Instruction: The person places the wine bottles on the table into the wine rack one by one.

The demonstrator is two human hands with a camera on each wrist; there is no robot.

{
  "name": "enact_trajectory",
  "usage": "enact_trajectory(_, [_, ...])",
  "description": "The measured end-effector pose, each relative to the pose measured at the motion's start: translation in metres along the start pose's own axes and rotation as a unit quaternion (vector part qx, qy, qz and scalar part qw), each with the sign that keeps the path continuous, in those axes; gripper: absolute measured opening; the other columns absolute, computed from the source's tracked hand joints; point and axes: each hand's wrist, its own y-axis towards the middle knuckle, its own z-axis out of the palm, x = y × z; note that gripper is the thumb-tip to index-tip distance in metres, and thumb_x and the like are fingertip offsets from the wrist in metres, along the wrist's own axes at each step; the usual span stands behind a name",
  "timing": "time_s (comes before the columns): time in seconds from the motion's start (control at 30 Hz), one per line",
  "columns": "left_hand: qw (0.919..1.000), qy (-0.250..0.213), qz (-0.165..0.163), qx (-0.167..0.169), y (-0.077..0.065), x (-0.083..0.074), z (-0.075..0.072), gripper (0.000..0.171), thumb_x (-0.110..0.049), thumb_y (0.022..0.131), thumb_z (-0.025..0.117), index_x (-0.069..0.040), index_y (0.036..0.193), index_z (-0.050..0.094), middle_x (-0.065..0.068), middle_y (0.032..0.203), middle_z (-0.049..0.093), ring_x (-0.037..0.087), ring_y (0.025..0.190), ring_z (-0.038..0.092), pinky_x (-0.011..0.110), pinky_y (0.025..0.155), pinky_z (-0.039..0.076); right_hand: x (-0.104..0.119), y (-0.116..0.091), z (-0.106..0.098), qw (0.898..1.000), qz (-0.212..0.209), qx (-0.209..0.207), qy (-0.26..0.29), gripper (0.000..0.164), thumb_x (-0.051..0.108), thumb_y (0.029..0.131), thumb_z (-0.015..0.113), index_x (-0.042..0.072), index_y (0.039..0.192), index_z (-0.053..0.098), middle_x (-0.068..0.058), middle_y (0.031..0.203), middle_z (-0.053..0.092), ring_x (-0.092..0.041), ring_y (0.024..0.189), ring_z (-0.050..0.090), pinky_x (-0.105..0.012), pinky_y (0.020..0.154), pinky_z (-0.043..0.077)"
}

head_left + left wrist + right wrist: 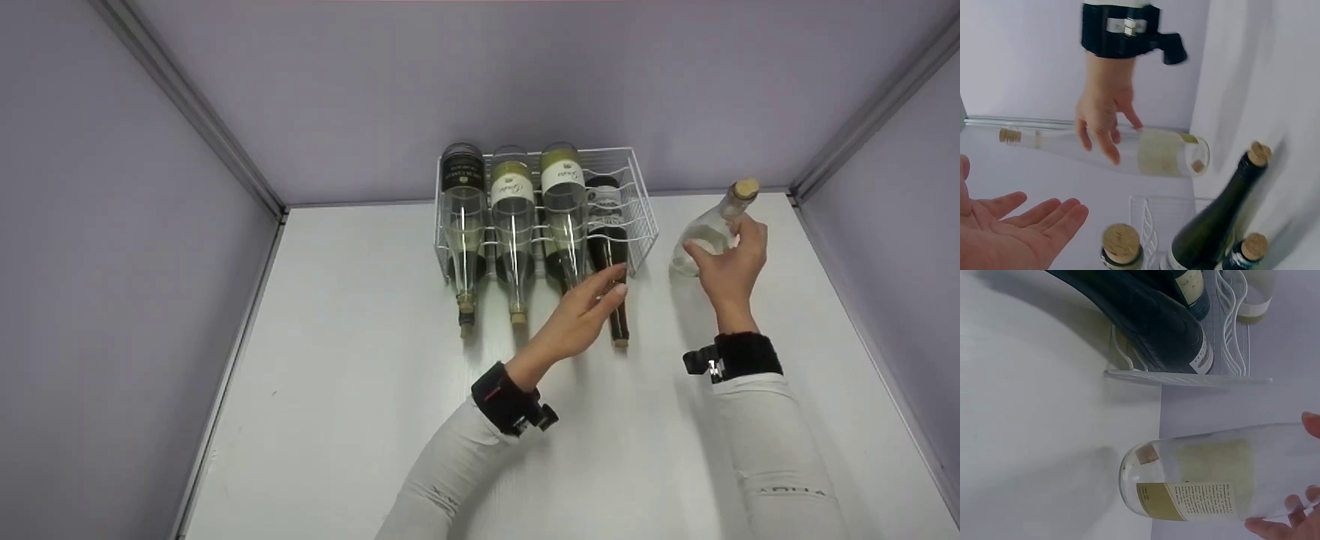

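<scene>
My right hand (729, 266) grips a clear glass bottle (701, 244) to the right of the wire rack. The bottle has a cork (745, 188) in its neck, and its cream and gold label (1202, 500) shows in the right wrist view. It leans slightly in the head view; I cannot tell whether its base touches the table. My left hand (574, 322) has its fingers extended and holds nothing. In the head view it overlaps the neck of a dark corked bottle (607, 247) in the rack's right slot, while the left wrist view shows it apart from the bottles.
The white wire rack (643, 214) stands against the back wall. Corked bottles lie in it on two levels, with three clear ones, such as the middle clear bottle (514, 240), above dark ones. Bottle necks jut forward over the white table (337, 375). Grey walls enclose the sides.
</scene>
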Motion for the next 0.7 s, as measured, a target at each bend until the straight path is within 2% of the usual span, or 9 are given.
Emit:
enact_trajectory(0.13, [0.9986, -0.053, -0.004, -0.004, -0.004, -0.01, -0.002, 0.049, -0.031, 0.107, 0.038, -0.004, 0.148, 0.041, 0.012, 0.143, 0.051, 0.013, 0.127, 0.049, 0.025, 0.102, 0.04, 0.006, -0.009, 0.0, 1.0, -0.004, 0.015, -0.01, 0.057, 0.0, 0.068, 0.089, -0.003, 0.117, 0.06, 0.011, 0.103, 0.041, -0.011, 0.103, 0.043, -0.03, 0.085, 0.037])
enact_trajectory(0.23, [0.9942, -0.107, -0.005, -0.002, -0.005, -0.015, -0.002, 0.048, -0.027, 0.108, 0.038, -0.001, 0.147, 0.04, 0.014, 0.142, 0.051, 0.014, 0.125, 0.052, 0.024, 0.099, 0.043, 0.01, -0.016, 0.001, 1.0, -0.011, 0.021, -0.002, 0.06, -0.002, 0.069, 0.087, 0.004, 0.122, 0.061, 0.003, 0.112, 0.047, -0.015, 0.112, 0.045, -0.028, 0.093, 0.037])
enact_trajectory(0.37, [0.9845, -0.174, -0.019, -0.002, -0.004, -0.018, -0.001, 0.047, -0.023, 0.108, 0.037, 0.002, 0.147, 0.038, 0.017, 0.143, 0.049, 0.021, 0.125, 0.053, 0.025, 0.096, 0.047, 0.011, -0.024, 0.004, 0.997, -0.077, 0.009, 0.02, 0.056, -0.004, 0.071, 0.085, 0.007, 0.121, 0.064, -0.01, 0.119, 0.051, -0.022, 0.117, 0.049, -0.032, 0.101, 0.038])
enact_trajectory(0.5, [0.9798, -0.196, -0.035, -0.012, -0.002, -0.018, 0.0, 0.048, -0.024, 0.109, 0.036, 0.002, 0.148, 0.036, 0.019, 0.142, 0.05, 0.022, 0.123, 0.055, 0.025, 0.093, 0.049, 0.011, -0.033, 0.008, 0.988, -0.153, 0.003, 0.024, 0.053, -0.009, 0.072, 0.082, 0.006, 0.12, 0.065, -0.017, 0.123, 0.052, -0.028, 0.121, 0.048, -0.04, 0.1, 0.042])
enact_trajectory(0.7, [0.975, -0.218, -0.033, -0.025, -0.004, -0.019, -0.001, 0.049, -0.024, 0.109, 0.035, 0.004, 0.15, 0.032, 0.02, 0.14, 0.051, 0.018, 0.114, 0.061, 0.027, 0.087, 0.053, 0.01, -0.047, 0.014, 0.979, -0.201, 0.013, 0.001, 0.058, -0.016, 0.068, 0.079, 0.009, 0.118, 0.064, -0.016, 0.128, 0.052, -0.029, 0.128, 0.044, -0.041, 0.104, 0.04])
